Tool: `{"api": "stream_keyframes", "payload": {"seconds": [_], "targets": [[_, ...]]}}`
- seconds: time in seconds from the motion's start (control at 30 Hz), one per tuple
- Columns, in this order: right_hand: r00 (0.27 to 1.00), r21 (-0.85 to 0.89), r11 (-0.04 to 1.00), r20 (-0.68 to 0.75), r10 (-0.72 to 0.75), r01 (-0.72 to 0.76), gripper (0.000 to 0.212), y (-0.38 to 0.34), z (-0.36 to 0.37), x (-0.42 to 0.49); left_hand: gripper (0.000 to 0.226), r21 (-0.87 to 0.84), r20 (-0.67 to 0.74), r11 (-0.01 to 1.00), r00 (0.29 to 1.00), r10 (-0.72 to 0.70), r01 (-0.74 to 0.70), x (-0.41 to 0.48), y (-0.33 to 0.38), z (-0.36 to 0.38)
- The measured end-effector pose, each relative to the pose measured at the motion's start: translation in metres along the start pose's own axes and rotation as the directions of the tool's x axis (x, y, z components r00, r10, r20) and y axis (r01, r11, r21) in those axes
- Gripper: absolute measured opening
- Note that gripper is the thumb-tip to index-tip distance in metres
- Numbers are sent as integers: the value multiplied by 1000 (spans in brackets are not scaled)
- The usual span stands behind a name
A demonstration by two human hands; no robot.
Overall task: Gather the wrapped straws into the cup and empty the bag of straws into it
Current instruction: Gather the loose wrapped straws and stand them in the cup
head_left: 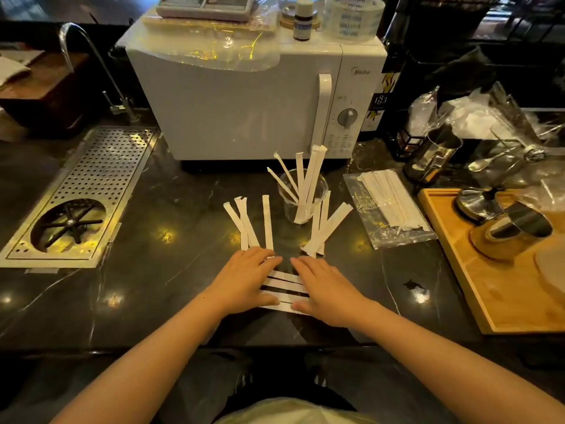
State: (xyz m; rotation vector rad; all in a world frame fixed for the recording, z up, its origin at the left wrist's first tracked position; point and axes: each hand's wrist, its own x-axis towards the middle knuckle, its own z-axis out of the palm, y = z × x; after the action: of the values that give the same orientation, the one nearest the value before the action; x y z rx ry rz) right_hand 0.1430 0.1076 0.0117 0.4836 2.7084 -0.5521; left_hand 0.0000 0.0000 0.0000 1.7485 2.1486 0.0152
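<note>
Gathering step under way: left hand and right hand laid flat, fingers spread, on loose wrapped straws. Nothing gripped. Next: straws bunched, lifted into glass cup; bag of straws unemptied.

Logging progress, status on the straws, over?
Left hand, right hand flat, sweeping loose straws together. Cup partly filled. Bag still full. Nothing blocking.

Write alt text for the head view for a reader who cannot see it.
A person's left hand and right hand press flat on white paper-wrapped straws lying crosswise on a dark marble counter. Beyond them, more wrapped straws fan out beside a clear glass cup already holding several, with a clear plastic bag of straws to its right.
</note>
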Motion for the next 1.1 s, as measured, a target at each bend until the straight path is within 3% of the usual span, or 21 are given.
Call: {"api": "stream_keyframes", "payload": {"seconds": [0.7, 1.1], "targets": [[996, -160, 987, 74, 47, -35, 32, -7, 3, 11, 35, 194, 59, 978, 996, 71, -81, 6, 4, 10], [990, -293, 954, 139, -18, 59, 23, -9, -1, 18, 19, 302, 42, 935, 982, 185, -189, 11, 6, 13]]}}
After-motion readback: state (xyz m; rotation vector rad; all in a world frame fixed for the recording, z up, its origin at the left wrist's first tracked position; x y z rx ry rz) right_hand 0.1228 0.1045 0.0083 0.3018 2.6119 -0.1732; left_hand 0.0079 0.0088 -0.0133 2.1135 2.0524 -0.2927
